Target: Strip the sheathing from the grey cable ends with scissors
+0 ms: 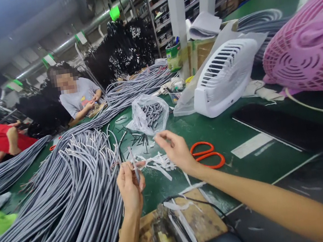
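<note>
My left hand [130,186] is closed around the end of a grey cable [133,162], holding it upright over the green table [234,131]. My right hand [174,148] hovers just right of it, fingers pinched together; whatever they hold is too small to make out. A big heap of grey cables [70,196] lies to the left. White paper strips [158,165] lie under my hands. Small dark tubes [138,139] are scattered beyond, by a clear plastic bag of tubes [148,114].
Orange-handled scissors [207,155] lie right of my right hand. A white fan [223,77] and a pink fan [307,50] stand at the right. A wooden block with a tool [175,226] sits near me. Another person [76,94] works across the table.
</note>
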A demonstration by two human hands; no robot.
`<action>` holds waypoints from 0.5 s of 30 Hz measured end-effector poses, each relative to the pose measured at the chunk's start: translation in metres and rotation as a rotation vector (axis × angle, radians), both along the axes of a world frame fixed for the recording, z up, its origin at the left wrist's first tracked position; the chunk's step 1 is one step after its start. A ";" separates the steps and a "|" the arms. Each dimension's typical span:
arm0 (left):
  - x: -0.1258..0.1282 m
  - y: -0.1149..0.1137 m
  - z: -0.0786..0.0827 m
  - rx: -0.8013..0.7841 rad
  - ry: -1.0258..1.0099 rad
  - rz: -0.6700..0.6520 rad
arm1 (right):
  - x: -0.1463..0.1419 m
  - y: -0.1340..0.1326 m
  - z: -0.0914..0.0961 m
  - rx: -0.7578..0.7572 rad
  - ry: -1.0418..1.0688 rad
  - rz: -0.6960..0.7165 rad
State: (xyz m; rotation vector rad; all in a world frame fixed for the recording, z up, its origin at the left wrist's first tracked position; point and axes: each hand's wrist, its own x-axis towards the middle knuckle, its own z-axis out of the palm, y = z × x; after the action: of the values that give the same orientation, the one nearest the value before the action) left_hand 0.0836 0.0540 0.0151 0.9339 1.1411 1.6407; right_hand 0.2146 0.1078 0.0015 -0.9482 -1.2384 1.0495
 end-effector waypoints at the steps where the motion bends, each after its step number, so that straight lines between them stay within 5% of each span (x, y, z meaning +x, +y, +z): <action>1: 0.001 0.000 -0.002 -0.002 0.011 -0.009 | 0.001 -0.004 0.003 0.083 -0.022 0.050; 4: 0.002 0.002 -0.007 -0.018 0.024 -0.038 | -0.002 -0.016 0.007 0.293 -0.167 0.213; 7: 0.002 0.003 -0.007 -0.028 0.016 -0.027 | -0.007 -0.019 0.003 0.395 -0.332 0.225; 12: -0.002 0.002 0.002 0.025 -0.093 0.016 | -0.008 -0.008 -0.008 0.173 -0.679 0.399; 15: -0.003 0.002 0.003 0.038 -0.125 -0.018 | -0.002 -0.005 -0.006 0.099 -0.737 0.191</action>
State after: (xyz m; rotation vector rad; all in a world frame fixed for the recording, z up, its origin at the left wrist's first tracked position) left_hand 0.0802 0.0561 0.0186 0.8512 1.0174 1.6868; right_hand 0.2125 0.1031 -0.0045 -1.2055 -1.9975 0.7851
